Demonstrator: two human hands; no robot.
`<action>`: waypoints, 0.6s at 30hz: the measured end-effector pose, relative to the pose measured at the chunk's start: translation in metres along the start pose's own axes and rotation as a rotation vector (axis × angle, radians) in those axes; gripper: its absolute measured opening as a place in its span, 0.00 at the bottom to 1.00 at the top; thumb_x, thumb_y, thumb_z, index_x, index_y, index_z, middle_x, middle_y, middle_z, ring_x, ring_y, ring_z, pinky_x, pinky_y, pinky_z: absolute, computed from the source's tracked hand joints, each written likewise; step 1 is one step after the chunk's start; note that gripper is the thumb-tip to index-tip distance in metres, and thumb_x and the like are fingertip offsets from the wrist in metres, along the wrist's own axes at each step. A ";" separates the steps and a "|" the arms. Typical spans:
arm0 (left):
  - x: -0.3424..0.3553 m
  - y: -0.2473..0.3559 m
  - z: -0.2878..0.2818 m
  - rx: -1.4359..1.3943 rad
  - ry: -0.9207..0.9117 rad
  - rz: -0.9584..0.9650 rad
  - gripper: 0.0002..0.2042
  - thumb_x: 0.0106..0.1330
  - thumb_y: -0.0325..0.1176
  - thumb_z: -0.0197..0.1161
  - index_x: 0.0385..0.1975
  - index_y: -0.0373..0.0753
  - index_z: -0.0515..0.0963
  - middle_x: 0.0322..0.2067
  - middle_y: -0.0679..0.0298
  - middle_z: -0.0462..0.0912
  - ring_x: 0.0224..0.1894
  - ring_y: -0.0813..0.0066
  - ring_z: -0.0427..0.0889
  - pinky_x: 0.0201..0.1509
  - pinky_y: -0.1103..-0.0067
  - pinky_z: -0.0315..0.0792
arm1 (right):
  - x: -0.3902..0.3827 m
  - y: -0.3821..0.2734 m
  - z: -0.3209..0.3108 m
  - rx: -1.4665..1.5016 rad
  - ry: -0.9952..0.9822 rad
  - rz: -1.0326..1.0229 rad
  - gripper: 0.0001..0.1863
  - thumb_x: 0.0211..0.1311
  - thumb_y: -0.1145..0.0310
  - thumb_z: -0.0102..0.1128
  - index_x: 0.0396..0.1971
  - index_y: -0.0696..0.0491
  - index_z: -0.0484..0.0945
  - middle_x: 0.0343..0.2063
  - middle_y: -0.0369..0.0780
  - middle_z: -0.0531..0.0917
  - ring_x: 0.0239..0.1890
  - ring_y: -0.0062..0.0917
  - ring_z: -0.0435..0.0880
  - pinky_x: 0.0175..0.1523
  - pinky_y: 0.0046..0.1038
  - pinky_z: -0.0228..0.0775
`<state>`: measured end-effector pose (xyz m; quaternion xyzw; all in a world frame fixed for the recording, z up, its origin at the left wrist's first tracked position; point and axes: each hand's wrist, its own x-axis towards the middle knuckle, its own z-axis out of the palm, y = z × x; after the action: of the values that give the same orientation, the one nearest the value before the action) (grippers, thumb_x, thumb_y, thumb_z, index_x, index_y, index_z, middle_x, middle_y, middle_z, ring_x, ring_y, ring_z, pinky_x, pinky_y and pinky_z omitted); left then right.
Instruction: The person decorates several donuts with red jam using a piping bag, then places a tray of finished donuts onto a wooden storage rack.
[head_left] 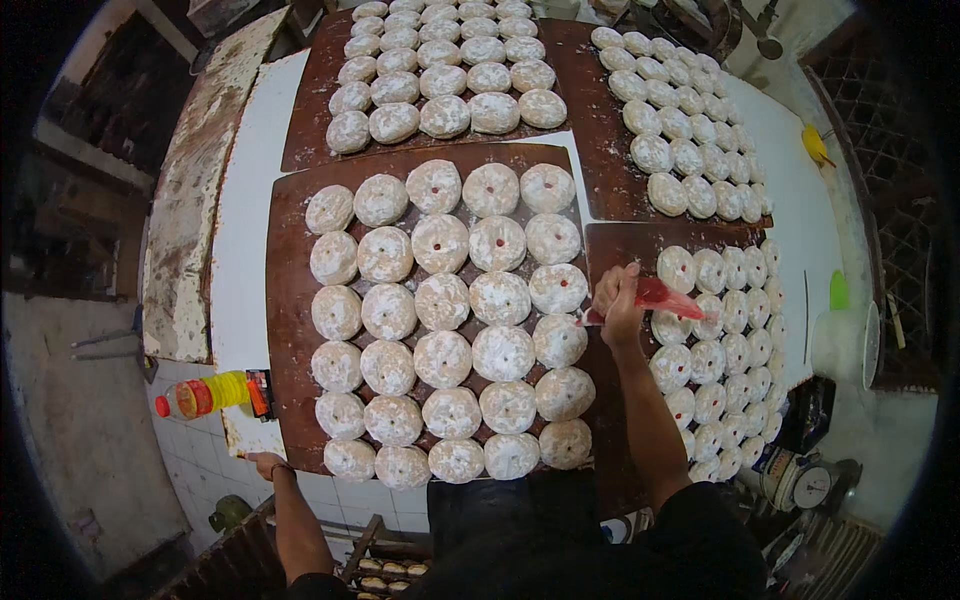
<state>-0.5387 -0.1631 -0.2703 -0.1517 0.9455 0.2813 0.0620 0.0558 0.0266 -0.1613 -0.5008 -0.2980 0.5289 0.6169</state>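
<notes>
My right hand (619, 303) is closed around a clear piping bag (668, 298) with red filling inside. It hovers over the right edge of the middle board (288, 300), beside the dough rounds there. Those flour-dusted dough rounds (443, 302) lie in rows, each with a small dent at its centre. Red filling dots a few of the farther ones; others show only a dark hole. At the near left corner of the white table (250, 432), my left hand (268, 465) rests against the edge, its fingers partly seen and apparently outstretched with nothing in them.
More dough rounds cover the far board (443, 80), the far right board (690, 125) and the near right board (705, 350), where several have red centres. A bottle of yellow liquid (205, 393) lies at the left edge. A dial scale (812, 487) stands below right.
</notes>
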 end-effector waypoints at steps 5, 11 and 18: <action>0.016 -0.005 0.001 -0.004 0.000 0.002 0.40 0.58 0.60 0.23 0.40 0.22 0.67 0.43 0.39 0.67 0.48 0.47 0.66 0.52 0.63 0.59 | -0.015 0.027 0.006 -0.039 0.087 -0.015 0.21 0.62 0.55 0.34 0.11 0.48 0.55 0.10 0.29 0.55 0.11 0.14 0.52 0.16 0.17 0.43; 0.034 -0.010 0.009 0.003 0.013 0.024 0.40 0.58 0.60 0.23 0.39 0.21 0.67 0.43 0.38 0.67 0.48 0.48 0.67 0.52 0.63 0.59 | -0.024 0.071 -0.008 -0.798 -0.019 -0.398 0.18 0.61 0.62 0.34 0.12 0.51 0.58 0.10 0.29 0.59 0.13 0.14 0.55 0.18 0.19 0.47; 0.043 -0.011 0.014 0.000 0.010 0.002 0.39 0.58 0.59 0.22 0.42 0.25 0.67 0.43 0.40 0.67 0.48 0.49 0.67 0.52 0.63 0.59 | -0.023 0.057 -0.004 -0.141 0.045 -0.212 0.19 0.61 0.55 0.37 0.12 0.47 0.55 0.11 0.27 0.54 0.12 0.11 0.50 0.16 0.17 0.41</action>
<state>-0.5758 -0.1757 -0.2963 -0.1521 0.9460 0.2807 0.0567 0.0327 0.0005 -0.2123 -0.5202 -0.3721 0.4270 0.6392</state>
